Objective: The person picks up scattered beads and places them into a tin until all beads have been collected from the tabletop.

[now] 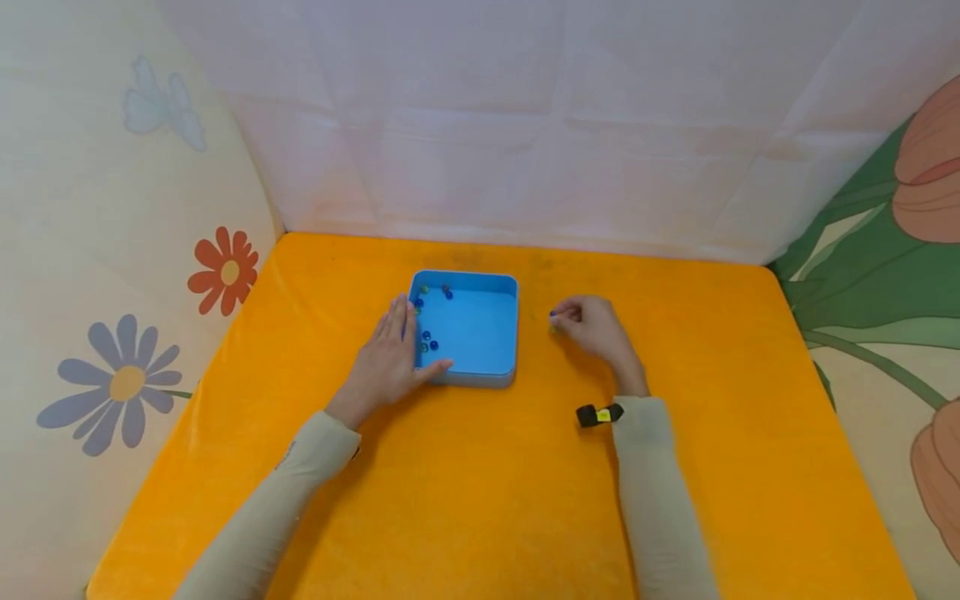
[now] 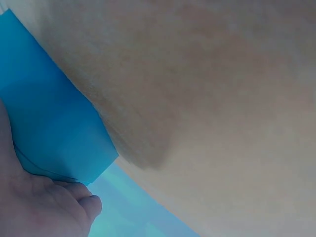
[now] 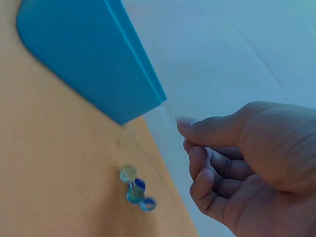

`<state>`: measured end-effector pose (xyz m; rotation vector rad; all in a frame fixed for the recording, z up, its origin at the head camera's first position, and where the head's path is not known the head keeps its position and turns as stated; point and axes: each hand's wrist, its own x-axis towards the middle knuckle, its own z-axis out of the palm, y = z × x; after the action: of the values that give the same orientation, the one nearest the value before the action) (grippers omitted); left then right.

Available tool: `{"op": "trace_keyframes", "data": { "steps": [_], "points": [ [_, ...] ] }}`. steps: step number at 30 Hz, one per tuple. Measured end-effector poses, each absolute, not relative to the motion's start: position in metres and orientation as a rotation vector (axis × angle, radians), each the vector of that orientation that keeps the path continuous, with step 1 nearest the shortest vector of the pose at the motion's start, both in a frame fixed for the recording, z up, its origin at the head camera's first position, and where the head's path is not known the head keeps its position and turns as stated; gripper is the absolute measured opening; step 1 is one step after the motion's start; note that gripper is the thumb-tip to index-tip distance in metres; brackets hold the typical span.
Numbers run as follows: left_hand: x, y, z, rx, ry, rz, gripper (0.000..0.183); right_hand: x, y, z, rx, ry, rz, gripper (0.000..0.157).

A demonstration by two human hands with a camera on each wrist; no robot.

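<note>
A blue square box (image 1: pixel 480 329) holds several glass marbles (image 1: pixel 433 344), mostly along its left side. My left hand (image 1: pixel 382 358) rests against the box's left wall with extended fingers, its thumb lying across the near rim. To the right of the box, my right hand (image 1: pixel 600 329) hovers over the table, thumb and forefinger close together and the other fingers loosely bent. No marble shows between its fingertips in the right wrist view. Below them a small cluster of marbles (image 3: pixel 136 193) lies on the cloth, blue and yellowish; the head view shows part of it beside the fingertips.
An orange cloth (image 1: pixel 480 500) covers the table. A pale curtain (image 1: pixel 480 125) hangs along the back edge, with flower-printed fabric (image 1: pixel 127 250) at both sides. A small black device (image 1: pixel 598 415) sits at the right wrist.
</note>
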<state>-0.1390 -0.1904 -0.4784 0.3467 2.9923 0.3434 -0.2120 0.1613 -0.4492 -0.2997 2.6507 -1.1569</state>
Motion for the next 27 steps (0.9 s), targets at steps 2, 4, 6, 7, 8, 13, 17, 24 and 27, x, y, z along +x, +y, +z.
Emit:
{"op": "trace_keyframes", "data": {
  "steps": [2, 4, 6, 7, 8, 13, 17, 24, 27],
  "points": [
    [-0.139, -0.191, -0.477, 0.341, 2.991, 0.343, 0.121, -0.213, 0.156, -0.447, -0.314, 2.643, -1.180, 0.024],
    [-0.138, -0.191, -0.477, 0.338, 2.991, 0.343, 0.120, -0.214, 0.150, -0.444, -0.336, 2.634, -1.206, 0.024],
    [-0.138, -0.191, -0.476, 0.335, 2.993, 0.340, 0.120, -0.215, 0.144, -0.440, -0.356, 2.630, -1.223, 0.023],
    [-0.138, -0.191, -0.476, 0.335, 2.993, 0.339, 0.120, -0.215, 0.141, -0.439, -0.364, 2.625, -1.232, 0.022],
    [-0.138, -0.191, -0.476, 0.335, 2.993, 0.341, 0.120, -0.216, 0.138, -0.437, -0.374, 2.624, -1.232, 0.022],
    [-0.137, -0.191, -0.477, 0.338, 2.989, 0.351, 0.120, -0.219, 0.124, -0.431, -0.391, 2.617, -1.228, 0.023],
    [-0.136, -0.190, -0.476, 0.340, 2.989, 0.349, 0.121, -0.221, 0.115, -0.426, -0.418, 2.606, -1.222, 0.024],
    [-0.137, -0.189, -0.474, 0.332, 2.978, 0.338, 0.121, -0.226, 0.100, -0.419, -0.483, 2.586, -1.206, 0.025],
    [-0.137, -0.189, -0.475, 0.330, 2.974, 0.330, 0.122, -0.228, 0.094, -0.417, -0.496, 2.583, -1.187, 0.024]
  ]
}}
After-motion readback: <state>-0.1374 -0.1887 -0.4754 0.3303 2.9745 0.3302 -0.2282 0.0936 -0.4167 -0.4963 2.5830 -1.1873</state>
